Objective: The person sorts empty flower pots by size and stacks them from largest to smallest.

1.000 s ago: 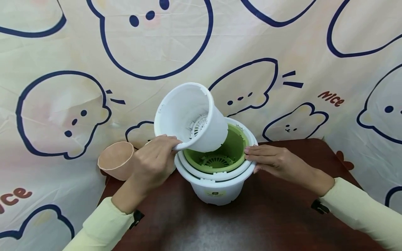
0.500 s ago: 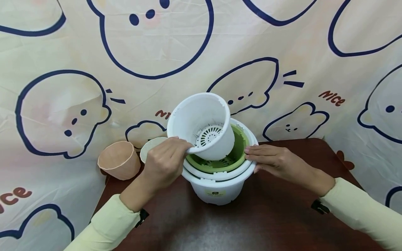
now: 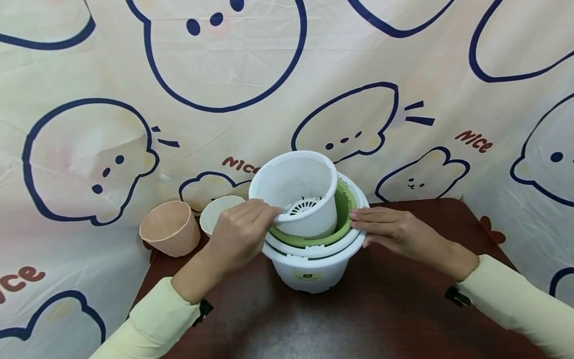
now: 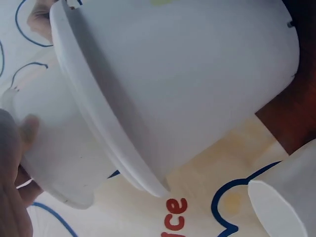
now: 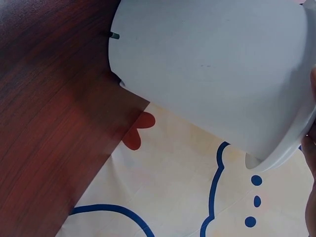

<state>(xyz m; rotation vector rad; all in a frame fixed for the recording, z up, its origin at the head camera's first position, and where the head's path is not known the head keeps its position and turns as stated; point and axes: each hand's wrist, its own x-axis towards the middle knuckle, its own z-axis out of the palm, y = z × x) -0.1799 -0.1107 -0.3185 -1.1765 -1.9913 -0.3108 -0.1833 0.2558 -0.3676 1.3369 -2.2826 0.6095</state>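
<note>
A small white flower pot [image 3: 291, 172] with a slotted base is tilted inside the mouth of a green pot [image 3: 345, 207]. My left hand [image 3: 237, 244] grips its near-left rim, fingers over the edge. The green pot sits nested in white pots, the outermost being a large white flower pot [image 3: 307, 276] with a small label. On the right, my right hand [image 3: 396, 227] holds the stacked rims, fingertips on top and thumb below. The left wrist view shows the small pot rising from the large pot's rim. In the right wrist view only part of my hand [image 5: 310, 158] shows.
A peach pot [image 3: 170, 229] stands at the back left of the dark wooden table [image 3: 287, 329]. Beside it is a pale greenish-white pot [image 3: 217, 212], partly behind my left hand. A patterned cloth [image 3: 224, 124] hangs directly behind the table.
My left hand has brought the small white pot rightward and down into the green pot, less tilted than before. The pale pot at the left has come into sight. My right hand stays put.
</note>
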